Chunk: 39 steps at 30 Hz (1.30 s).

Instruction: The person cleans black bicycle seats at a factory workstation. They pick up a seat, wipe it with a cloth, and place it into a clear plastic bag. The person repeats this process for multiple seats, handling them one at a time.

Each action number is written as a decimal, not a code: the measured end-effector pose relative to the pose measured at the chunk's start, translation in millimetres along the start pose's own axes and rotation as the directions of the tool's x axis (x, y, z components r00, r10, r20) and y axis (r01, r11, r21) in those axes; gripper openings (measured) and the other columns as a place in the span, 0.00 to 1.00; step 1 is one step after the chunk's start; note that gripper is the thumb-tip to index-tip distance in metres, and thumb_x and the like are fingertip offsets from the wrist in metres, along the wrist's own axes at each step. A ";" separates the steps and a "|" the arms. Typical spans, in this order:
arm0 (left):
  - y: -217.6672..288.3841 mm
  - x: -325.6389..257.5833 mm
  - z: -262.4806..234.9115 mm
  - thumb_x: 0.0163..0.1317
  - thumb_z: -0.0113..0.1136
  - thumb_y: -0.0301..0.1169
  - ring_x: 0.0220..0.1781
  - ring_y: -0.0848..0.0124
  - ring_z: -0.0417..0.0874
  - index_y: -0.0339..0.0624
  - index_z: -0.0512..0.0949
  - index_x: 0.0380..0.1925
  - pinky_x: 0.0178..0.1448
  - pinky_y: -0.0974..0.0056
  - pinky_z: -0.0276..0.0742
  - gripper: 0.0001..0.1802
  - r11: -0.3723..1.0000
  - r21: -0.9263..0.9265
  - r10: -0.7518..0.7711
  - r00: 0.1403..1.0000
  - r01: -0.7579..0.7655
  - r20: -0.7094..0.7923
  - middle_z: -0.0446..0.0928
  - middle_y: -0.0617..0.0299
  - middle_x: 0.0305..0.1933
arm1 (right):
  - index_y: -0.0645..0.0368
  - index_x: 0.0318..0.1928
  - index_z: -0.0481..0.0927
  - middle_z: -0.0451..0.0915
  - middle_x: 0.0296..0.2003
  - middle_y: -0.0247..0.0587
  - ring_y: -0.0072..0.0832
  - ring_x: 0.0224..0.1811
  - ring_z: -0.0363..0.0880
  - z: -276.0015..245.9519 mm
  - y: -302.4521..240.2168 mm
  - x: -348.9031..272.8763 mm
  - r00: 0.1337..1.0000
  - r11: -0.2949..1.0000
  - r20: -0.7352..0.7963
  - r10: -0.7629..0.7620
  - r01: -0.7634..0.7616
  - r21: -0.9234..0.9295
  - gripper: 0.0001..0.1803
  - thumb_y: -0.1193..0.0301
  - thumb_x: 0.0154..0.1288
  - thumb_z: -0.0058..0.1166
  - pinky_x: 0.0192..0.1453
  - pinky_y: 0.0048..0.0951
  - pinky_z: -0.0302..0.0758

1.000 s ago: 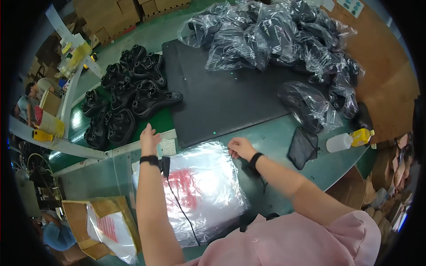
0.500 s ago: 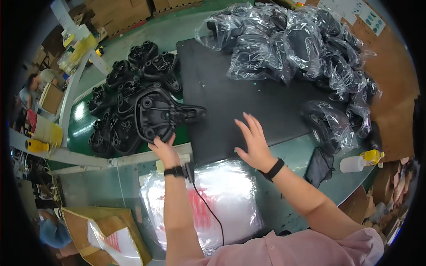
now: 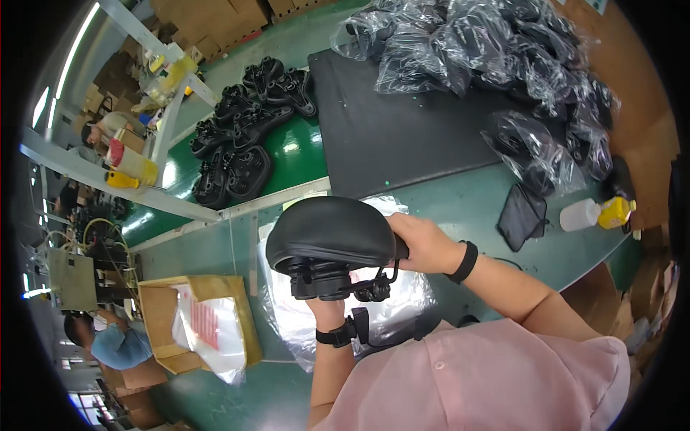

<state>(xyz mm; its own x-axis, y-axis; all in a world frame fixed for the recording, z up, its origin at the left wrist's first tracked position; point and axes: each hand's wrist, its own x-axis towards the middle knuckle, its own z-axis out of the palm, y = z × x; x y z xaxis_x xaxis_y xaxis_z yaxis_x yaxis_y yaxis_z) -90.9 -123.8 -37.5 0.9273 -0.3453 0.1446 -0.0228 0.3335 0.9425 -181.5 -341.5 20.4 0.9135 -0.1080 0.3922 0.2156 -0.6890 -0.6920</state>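
Saddle lifted, both hands gripping, carton bag-filled

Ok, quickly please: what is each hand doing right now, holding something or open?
Left hand: under the black bicycle saddle, gripping its underside.
Right hand: closed on the saddle's rear edge.

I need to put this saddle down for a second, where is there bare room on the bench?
The black mat is bare across its middle and near edge, bordered by bagged saddles behind and right. The green bench top is free between the mat and the black pouch. Crowded: the loose saddles at left, and the clear bags under the bicycle saddle.
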 end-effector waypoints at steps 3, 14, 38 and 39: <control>28.0 -18.4 24.9 0.61 0.55 0.28 0.55 0.63 0.76 0.37 0.65 0.60 0.63 0.59 0.69 0.26 0.905 -0.413 -0.164 0.980 0.104 -0.113 0.73 0.53 0.56 | 0.59 0.56 0.69 0.78 0.43 0.47 0.46 0.46 0.78 -24.9 -22.5 -21.9 0.979 0.966 0.143 0.147 -0.173 0.192 0.38 0.66 0.43 0.72 0.49 0.39 0.75; 79.0 -86.9 116.8 0.62 0.56 0.32 0.65 0.56 0.69 0.46 0.56 0.69 0.64 0.44 0.68 0.35 0.979 0.189 0.046 0.988 -0.073 0.144 0.65 0.52 0.64 | 0.67 0.64 0.59 0.75 0.53 0.56 0.41 0.54 0.77 -9.7 -34.2 -126.5 0.747 0.566 0.305 0.591 -0.654 0.502 0.44 0.58 0.53 0.66 0.57 0.36 0.75; -68.3 -97.6 53.5 0.56 0.64 0.44 0.55 0.49 0.72 0.36 0.70 0.58 0.58 0.51 0.71 0.34 0.090 0.932 -0.138 0.922 -0.352 0.361 0.71 0.46 0.56 | 0.67 0.53 0.65 0.78 0.32 0.49 0.40 0.33 0.80 -49.7 39.6 -246.3 0.754 0.799 -0.282 0.593 -0.596 0.085 0.34 0.69 0.45 0.65 0.38 0.39 0.76; -74.9 -104.0 54.4 0.55 0.64 0.42 0.55 0.50 0.72 0.36 0.69 0.58 0.56 0.52 0.72 0.33 0.029 0.943 -0.142 0.932 -0.332 0.332 0.71 0.46 0.57 | 0.68 0.54 0.62 0.79 0.35 0.54 0.48 0.39 0.80 -50.4 38.9 -248.4 0.675 0.696 -0.217 0.705 -0.717 0.030 0.40 0.67 0.40 0.67 0.42 0.43 0.75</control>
<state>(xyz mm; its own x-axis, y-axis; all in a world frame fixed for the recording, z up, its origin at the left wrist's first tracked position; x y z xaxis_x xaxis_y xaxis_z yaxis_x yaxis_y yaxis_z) -206.0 -160.6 -106.7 0.7436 -0.6609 0.1013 -0.6606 -0.7028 0.2640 -417.4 -377.6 -73.4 0.6942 -0.7140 -0.0912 -0.4947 -0.3812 -0.7810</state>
